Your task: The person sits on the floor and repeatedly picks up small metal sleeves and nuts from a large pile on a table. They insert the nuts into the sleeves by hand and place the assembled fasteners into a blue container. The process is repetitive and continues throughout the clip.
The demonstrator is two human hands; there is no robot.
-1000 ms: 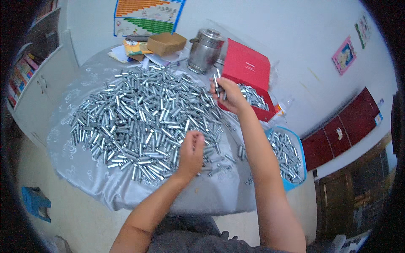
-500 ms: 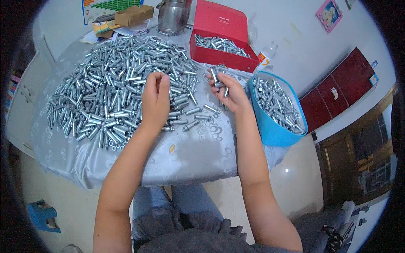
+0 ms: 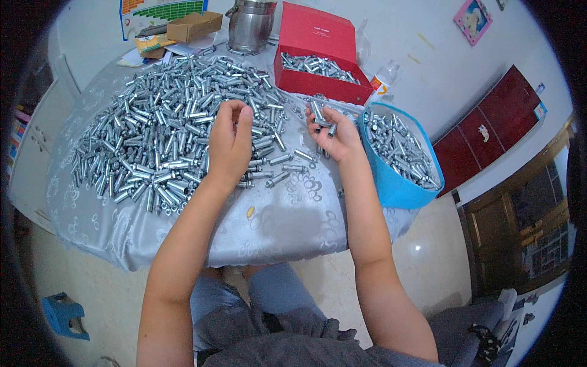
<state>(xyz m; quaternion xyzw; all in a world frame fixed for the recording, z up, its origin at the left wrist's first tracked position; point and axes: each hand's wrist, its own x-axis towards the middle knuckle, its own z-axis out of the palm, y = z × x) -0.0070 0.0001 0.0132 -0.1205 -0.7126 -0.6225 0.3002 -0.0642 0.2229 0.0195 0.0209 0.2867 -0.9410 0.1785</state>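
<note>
A broad heap of shiny silver expansion bolts [image 3: 165,122] covers the left and middle of the table. My left hand [image 3: 231,144] hovers at the heap's right side, its fingers curled in and thumb up; whatever they may hold is hidden from view. Right of the heap, my right hand [image 3: 338,134] is turned palm inward and grips a few expansion bolts [image 3: 317,112] between thumb and fingers. Beside that wrist stands a light-blue bin [image 3: 397,183] filled with similar bolts. Small nuts and washers [image 3: 302,99] lie loose behind the right hand.
An open red box [image 3: 318,27] with more bolts stands at the back. Next to it are a metal pot [image 3: 251,25] and a plastic bottle [image 3: 385,76]. A small cardboard box [image 3: 194,25] sits at the far left. A silvery cloth [image 3: 293,229] covers the table.
The right hand has opened its palm slightly upward, and the bolts in it have tilted. The left hand stays curled by the heap. The whole view has shifted a little.
</note>
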